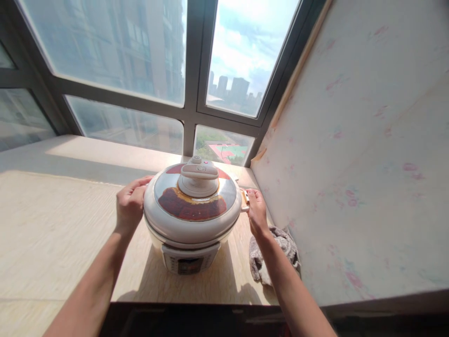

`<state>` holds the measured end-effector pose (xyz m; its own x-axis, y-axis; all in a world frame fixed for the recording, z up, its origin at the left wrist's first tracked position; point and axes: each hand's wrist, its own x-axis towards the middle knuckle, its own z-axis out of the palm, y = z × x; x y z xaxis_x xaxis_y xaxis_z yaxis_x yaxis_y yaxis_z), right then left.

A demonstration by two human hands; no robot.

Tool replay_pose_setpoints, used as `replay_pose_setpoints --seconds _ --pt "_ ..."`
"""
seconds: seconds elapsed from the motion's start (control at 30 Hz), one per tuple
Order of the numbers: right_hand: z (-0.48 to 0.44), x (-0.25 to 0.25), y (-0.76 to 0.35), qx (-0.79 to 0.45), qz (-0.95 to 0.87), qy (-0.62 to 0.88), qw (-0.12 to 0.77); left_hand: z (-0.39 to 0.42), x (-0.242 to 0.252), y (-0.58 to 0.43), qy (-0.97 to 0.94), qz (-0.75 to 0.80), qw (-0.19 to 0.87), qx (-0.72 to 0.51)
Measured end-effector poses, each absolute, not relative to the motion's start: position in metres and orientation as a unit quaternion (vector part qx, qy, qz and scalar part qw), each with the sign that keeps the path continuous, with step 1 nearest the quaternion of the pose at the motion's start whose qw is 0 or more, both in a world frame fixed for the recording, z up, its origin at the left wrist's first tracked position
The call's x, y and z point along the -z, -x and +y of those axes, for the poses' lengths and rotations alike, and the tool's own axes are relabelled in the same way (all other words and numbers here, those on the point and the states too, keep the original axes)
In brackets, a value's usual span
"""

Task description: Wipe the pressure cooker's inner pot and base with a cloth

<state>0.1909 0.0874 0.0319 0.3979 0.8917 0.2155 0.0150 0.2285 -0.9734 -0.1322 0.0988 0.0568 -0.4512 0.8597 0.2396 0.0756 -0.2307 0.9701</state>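
A white electric pressure cooker point(192, 229) with a red-and-silver lid and a dark control panel stands upright at the middle of the view. My left hand point(132, 201) is closed at its left side, where the handle is hidden behind my fingers. On the other side, my right hand point(257, 210) grips the right side handle point(244, 200), which shows partly beside my thumb. The lid is on the cooker, with its knob point(199, 175) on top. Whether the base touches the sill or is lifted, I cannot tell.
The cooker is over a pale marble-patterned window sill point(63, 234). A crumpled grey cloth point(280, 245) lies by my right forearm, against the flowered wall point(358, 164). Dark-framed windows point(192, 75) rise behind. The sill's front edge drops to a dark area below.
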Motion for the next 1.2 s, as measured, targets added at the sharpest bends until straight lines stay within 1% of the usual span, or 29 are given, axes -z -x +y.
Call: replay_pose_setpoints --seconds 0.2,0.33,0.57,0.73,0.87,0.93,1.07,1.13,1.2 --pt "0.089 -0.033 -0.192 -0.349 -0.438 0.515 0.649 0.087 -0.055 0.136 -0.463 0.524 0.296 -0.651" --pt "0.093 -0.035 -0.192 -0.388 -0.432 0.483 0.656 0.066 -0.053 0.134 -0.464 0.524 0.262 -0.665" --pt "0.081 -0.025 -0.182 -0.465 -0.389 0.405 0.685 0.054 -0.018 0.128 -0.431 0.478 0.199 -0.739" --pt "0.063 -0.019 -0.172 -0.516 -0.396 0.376 0.661 0.055 -0.007 0.127 -0.409 0.443 0.234 -0.763" --pt "0.057 -0.018 -0.165 -0.536 -0.397 0.392 0.634 0.052 -0.01 0.124 -0.401 0.45 0.223 -0.766" --pt "0.056 -0.018 -0.161 -0.527 -0.389 0.407 0.636 0.049 -0.009 0.118 -0.354 0.482 0.242 -0.764" --pt "0.057 -0.018 -0.149 -0.483 -0.398 0.431 0.65 0.041 -0.004 0.107 -0.254 0.542 0.357 -0.717" --pt "0.057 -0.019 -0.142 -0.46 -0.408 0.432 0.66 0.038 -0.005 0.104 -0.242 0.545 0.399 -0.696" --pt "0.058 -0.02 -0.137 -0.444 -0.406 0.428 0.674 0.036 -0.008 0.103 -0.235 0.536 0.419 -0.694"
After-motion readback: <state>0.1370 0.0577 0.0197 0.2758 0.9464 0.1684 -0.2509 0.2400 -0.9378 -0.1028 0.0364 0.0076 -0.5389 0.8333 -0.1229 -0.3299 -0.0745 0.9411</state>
